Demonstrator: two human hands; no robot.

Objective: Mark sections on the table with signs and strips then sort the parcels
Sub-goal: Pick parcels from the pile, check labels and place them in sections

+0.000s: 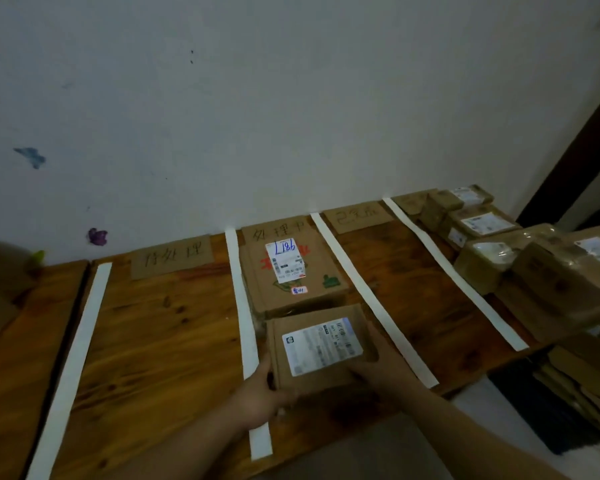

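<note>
1. Cardboard small parcel [321, 351], brown, with a white printed label on its top face. It sits at the near end of the second section of the wooden desk [160, 341], held between both hands. Whether its underside touches the desk cannot be told.
2. Left hand [257, 396]: grips the small parcel at its near left corner, fingers curled round the edge. The hand lies over the second strip [245, 323].
3. Right hand [383, 367]: grips the small parcel's right side, thumb on the top face beside the label.
4. Strips, four, white, running from the wall [291, 98] toward the near edge: first strip [73, 358], the second strip, third strip [368, 296] and fourth strip [454, 271].
5. Section one, between the first and second strips: holds a handwritten cardboard sign [172, 256] at the wall end.
6. Section two, between the second and third strips: holds the second sign [274, 230] and a flat parcel [291, 271] with a white label marked in blue. The small parcel sits just in front of the flat parcel's near edge.
7. Section three, between the third and fourth strips: holds the third sign [355, 216].
8. Section four, right of the fourth strip: holds a fourth sign [409, 200], partly hidden, and a pile of parcels [534, 258], brown and labelled, well apart from the hands.
</note>
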